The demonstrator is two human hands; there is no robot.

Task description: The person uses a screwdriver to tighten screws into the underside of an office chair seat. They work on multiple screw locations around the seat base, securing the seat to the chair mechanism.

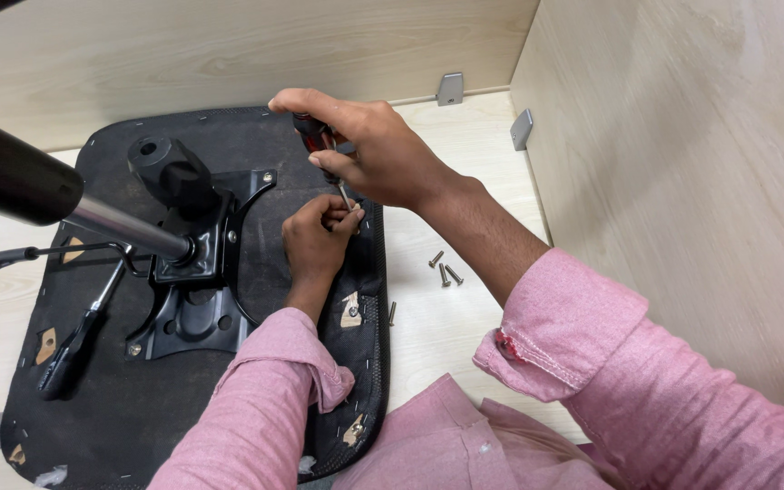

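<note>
Right hand (383, 154) clenched on screwdriver (318, 141), tip at seat (138, 399) edge. Left fingers (333, 216) pinch, probably, a screw there. Risk: tilted driver slips, screw drops.

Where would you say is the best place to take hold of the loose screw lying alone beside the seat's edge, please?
Probably pinch the single screw across its shank from above. It lies flat on the wooden surface, just clear of the upturned seat base, so its open right side leaves more fingertip room. It stands apart from the three screws further right.
</note>
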